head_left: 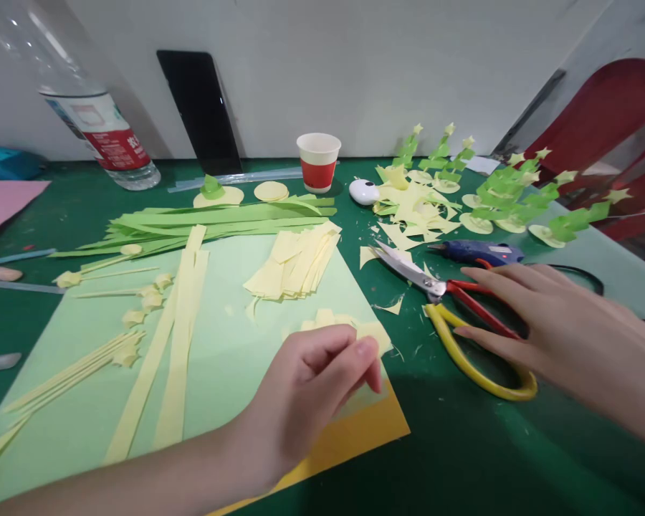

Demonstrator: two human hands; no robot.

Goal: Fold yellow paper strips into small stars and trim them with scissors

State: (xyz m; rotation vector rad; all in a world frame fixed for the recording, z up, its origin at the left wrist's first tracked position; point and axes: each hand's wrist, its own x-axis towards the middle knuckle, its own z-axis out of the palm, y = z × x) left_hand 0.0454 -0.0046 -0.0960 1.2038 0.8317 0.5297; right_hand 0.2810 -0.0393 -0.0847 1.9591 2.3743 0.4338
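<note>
My left hand (pixel 301 394) rests on a light green sheet (pixel 220 373), with thumb and fingers pinched on a small pile of pale yellow paper pieces (pixel 375 334). My right hand (pixel 564 322) lies flat, fingers spread, over the red and yellow handles of a pair of scissors (pixel 408 269) on the green table. The blades point left towards the sheet. A stack of short yellow strips (pixel 295 265) lies just beyond my left hand, and long yellow strips (pixel 180 337) run down the sheet to its left.
Long green strips (pixel 209 218), a paper cup (pixel 318 161), a leaning phone (pixel 201 107) and a water bottle (pixel 102 129) stand at the back. Yellow scraps (pixel 413 208), green paper trees (pixel 510 193) and a blue glue gun (pixel 478 251) fill the right. An orange sheet (pixel 365 430) lies underneath.
</note>
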